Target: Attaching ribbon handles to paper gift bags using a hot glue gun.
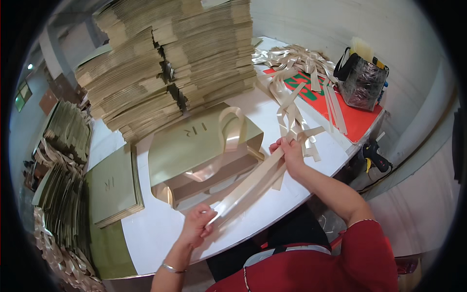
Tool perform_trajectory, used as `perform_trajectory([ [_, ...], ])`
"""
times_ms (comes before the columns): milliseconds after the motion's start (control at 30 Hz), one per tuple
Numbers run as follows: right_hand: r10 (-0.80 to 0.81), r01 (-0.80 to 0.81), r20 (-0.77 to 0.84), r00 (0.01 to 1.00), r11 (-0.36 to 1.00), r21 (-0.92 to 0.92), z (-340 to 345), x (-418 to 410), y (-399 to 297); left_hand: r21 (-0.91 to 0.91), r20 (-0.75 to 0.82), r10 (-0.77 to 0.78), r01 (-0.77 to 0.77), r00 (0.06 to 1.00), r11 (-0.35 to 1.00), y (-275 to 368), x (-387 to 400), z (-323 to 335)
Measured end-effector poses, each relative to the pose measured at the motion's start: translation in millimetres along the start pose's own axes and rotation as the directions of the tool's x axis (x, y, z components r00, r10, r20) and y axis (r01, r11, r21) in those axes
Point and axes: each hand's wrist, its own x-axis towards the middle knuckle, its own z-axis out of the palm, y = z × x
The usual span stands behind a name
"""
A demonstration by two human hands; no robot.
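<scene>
A beige satin ribbon [251, 179] is stretched between my two hands over the front of the white table. My left hand [199, 223] pinches its lower end near the table's front edge. My right hand [289, 155] grips it farther up, beside a loose bunch of similar ribbons [290, 113] lying on the table. Just behind the stretched ribbon lies a pale green paper bag [186, 153], its mouth towards me, with a ribbon handle [233, 140] looped over its upper panel. Flat pale green bags [113, 182] are stacked to its left.
Tall stacks of folded bags [204, 54] rise at the back. A ribbon pile [299, 60] lies near a red board [359, 120] and a plastic-wrapped container [363, 82]. A glue gun [377, 157] hangs off the right edge. More bags with ribbons [64, 204] stand left.
</scene>
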Motion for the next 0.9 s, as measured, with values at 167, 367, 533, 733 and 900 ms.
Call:
perform_trajectory([
  [167, 0.083, -0.082, -0.011, 0.996, 0.995, 0.06, -4, 12, -11, 0.17, -0.156, -0.042, 0.069, 0.987, 0.983, 3, -13, 5],
  [367, 0.169, -0.105, -0.214, 0.962, 0.954, 0.281, -34, 19, -47, 0.383, -0.22, 0.011, 0.076, 0.975, 0.92, 12, -53, -36],
  [533, 0.249, -0.11, -0.204, 0.947, 0.846, 0.522, -12, -4, -54, 0.074, -0.732, 0.267, -0.317, 0.627, 0.946, -6, -102, -85],
  [733, 0.348, -0.343, 0.091, 0.933, 0.784, 0.518, 0, -63, -34, -0.625, -0.641, 0.289, -0.702, 0.711, 0.341, -3, -116, -119],
  [900, 0.199, -0.37, 0.58, 0.79, 0.909, 0.193, 25, -93, -55, -0.017, -0.377, 0.245, -0.271, 0.893, 0.962, 45, -30, -18],
])
